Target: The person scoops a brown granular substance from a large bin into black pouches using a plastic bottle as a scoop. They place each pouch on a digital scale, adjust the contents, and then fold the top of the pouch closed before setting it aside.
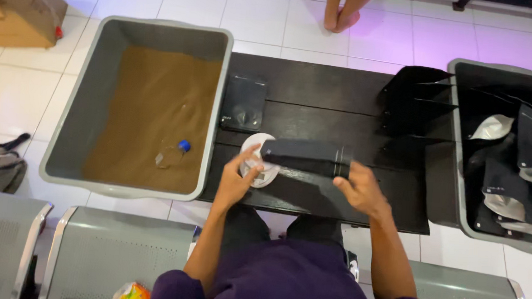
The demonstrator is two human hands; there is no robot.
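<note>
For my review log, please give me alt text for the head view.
Seen from above, a seated person holds a black pouch in both hands, left hand and right hand, over a white scale on a dark table. A grey tub of brown powder sits left; a bin of pouches sits right.

You get bright, even overhead light; a purple glow tints the floor, and your hands blur slightly.

Flat black pouch, lying sideways above the dark table, overlapping a white funnel.
</note>
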